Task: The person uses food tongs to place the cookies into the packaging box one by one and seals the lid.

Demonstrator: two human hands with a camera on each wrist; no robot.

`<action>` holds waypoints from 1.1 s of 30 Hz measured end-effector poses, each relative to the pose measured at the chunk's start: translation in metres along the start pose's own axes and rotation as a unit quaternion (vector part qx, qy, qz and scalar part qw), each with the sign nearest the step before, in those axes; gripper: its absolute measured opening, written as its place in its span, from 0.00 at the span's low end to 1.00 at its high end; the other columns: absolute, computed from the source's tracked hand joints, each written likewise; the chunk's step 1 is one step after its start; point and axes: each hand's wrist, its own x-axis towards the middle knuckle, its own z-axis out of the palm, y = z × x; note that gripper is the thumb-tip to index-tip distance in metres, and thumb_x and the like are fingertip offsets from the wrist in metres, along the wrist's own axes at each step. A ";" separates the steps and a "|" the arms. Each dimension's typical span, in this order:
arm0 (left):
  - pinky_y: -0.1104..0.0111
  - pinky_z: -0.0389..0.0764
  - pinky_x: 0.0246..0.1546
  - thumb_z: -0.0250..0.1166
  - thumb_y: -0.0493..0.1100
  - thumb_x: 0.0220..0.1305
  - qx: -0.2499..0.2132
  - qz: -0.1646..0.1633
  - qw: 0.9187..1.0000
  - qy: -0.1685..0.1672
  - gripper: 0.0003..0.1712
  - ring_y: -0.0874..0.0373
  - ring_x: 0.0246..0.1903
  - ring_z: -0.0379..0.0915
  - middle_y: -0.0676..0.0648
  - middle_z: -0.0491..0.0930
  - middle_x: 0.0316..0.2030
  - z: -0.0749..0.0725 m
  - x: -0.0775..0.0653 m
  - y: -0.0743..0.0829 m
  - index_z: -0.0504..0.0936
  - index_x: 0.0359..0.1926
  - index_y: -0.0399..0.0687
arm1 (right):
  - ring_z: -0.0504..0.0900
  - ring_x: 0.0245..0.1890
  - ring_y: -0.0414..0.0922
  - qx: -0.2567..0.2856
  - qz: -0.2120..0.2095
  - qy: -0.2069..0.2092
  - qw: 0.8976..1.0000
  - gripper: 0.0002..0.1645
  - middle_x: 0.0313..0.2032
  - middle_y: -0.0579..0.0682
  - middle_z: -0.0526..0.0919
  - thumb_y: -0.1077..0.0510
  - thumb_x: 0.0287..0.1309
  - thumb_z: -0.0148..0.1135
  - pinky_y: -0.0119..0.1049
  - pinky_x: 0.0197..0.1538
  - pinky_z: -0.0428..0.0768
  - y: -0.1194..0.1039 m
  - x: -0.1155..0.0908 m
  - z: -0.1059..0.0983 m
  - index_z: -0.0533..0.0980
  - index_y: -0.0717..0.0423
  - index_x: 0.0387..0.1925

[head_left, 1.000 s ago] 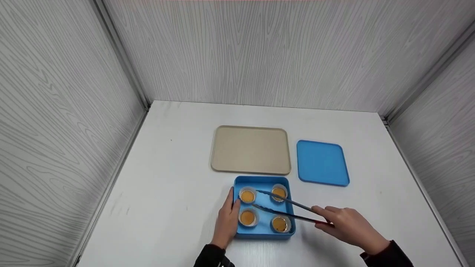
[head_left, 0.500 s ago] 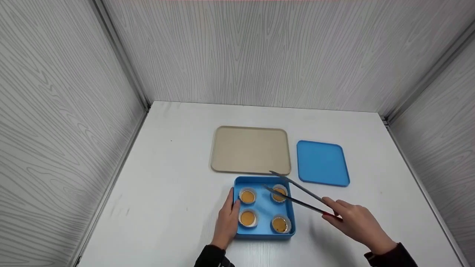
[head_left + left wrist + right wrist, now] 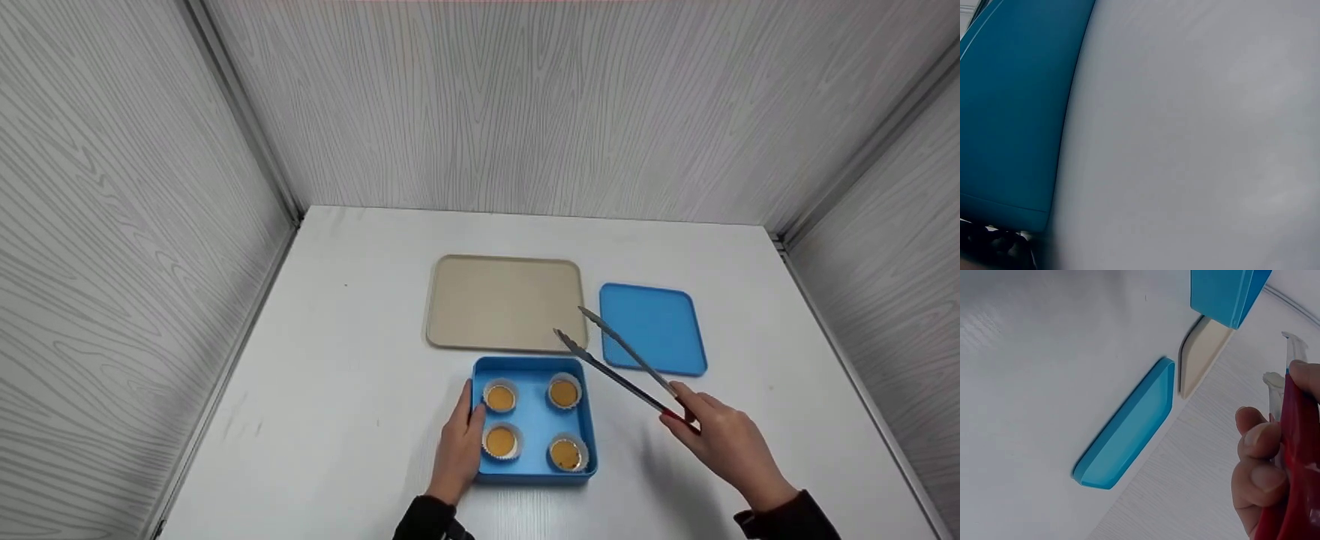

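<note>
My right hand [image 3: 739,450] grips red-handled metal tongs [image 3: 626,386] and keeps their arms spread apart, with nothing between the tips. The tips hang over the right edge of the beige tray [image 3: 506,304]. In the right wrist view the fingers [image 3: 1264,478] curl round the red handle. At the near side of the table stands a blue box [image 3: 532,420] holding several fluted white paper cups [image 3: 501,395], each with a yellow-orange round cake-like piece. My left hand [image 3: 457,442] holds the box's left wall, thumb at the rim; the left wrist view shows the box's outer side [image 3: 1016,112].
A flat blue tray or lid [image 3: 652,330] lies right of the beige tray. Grey wood-grained panels [image 3: 487,105] rise behind and at both sides of the white table [image 3: 337,360].
My right hand has drawn the tongs up and rightward, from over the cups in the box to above the beige tray's edge. The left hand, box and cups have stayed put.
</note>
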 end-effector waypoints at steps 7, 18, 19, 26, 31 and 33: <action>0.51 0.53 0.78 0.46 0.51 0.83 0.003 0.003 1.000 0.001 0.34 0.48 0.78 0.48 0.44 0.55 0.79 0.000 -0.001 0.000 0.52 0.81 0.44 | 0.67 0.19 0.36 0.003 0.050 0.011 0.999 0.30 0.23 0.45 0.76 0.62 0.44 0.83 0.29 0.20 0.68 0.005 -0.001 0.003 0.82 0.62 0.51; 0.52 0.53 0.78 0.46 0.51 0.83 0.005 -0.001 1.000 0.005 0.34 0.48 0.78 0.49 0.44 0.55 0.79 0.001 -0.001 -0.001 0.52 0.81 0.45 | 0.62 0.19 0.37 0.018 0.149 0.016 0.989 0.19 0.21 0.43 0.68 0.63 0.51 0.79 0.29 0.19 0.61 0.011 0.000 0.002 0.79 0.59 0.43; 0.52 0.53 0.78 0.46 0.51 0.83 0.006 -0.001 1.000 0.006 0.34 0.48 0.78 0.49 0.44 0.55 0.79 0.001 -0.001 -0.001 0.52 0.81 0.44 | 0.62 0.19 0.37 0.018 0.156 0.016 0.987 0.18 0.20 0.43 0.69 0.63 0.52 0.79 0.29 0.19 0.61 0.012 0.000 0.002 0.79 0.60 0.43; 0.51 0.53 0.78 0.46 0.51 0.83 0.005 -0.001 1.000 0.005 0.34 0.48 0.78 0.49 0.44 0.55 0.79 0.001 0.000 -0.002 0.52 0.81 0.44 | 0.62 0.18 0.40 0.014 0.186 0.028 0.982 0.17 0.19 0.45 0.68 0.62 0.55 0.77 0.30 0.19 0.60 0.019 -0.002 0.004 0.77 0.62 0.43; 0.52 0.54 0.78 0.46 0.51 0.83 0.003 0.000 1.000 0.003 0.34 0.49 0.78 0.49 0.45 0.55 0.79 0.001 0.000 -0.002 0.52 0.81 0.44 | 0.62 0.17 0.41 0.018 0.205 0.047 0.977 0.16 0.18 0.47 0.69 0.62 0.57 0.74 0.32 0.19 0.60 0.026 -0.005 0.006 0.76 0.64 0.41; 0.51 0.54 0.78 0.46 0.51 0.83 0.001 0.002 1.000 0.001 0.34 0.48 0.78 0.49 0.44 0.55 0.79 0.000 0.000 -0.002 0.52 0.81 0.43 | 0.62 0.17 0.41 0.022 0.217 0.050 0.975 0.15 0.18 0.48 0.69 0.62 0.58 0.73 0.33 0.19 0.60 0.029 -0.006 0.006 0.76 0.64 0.41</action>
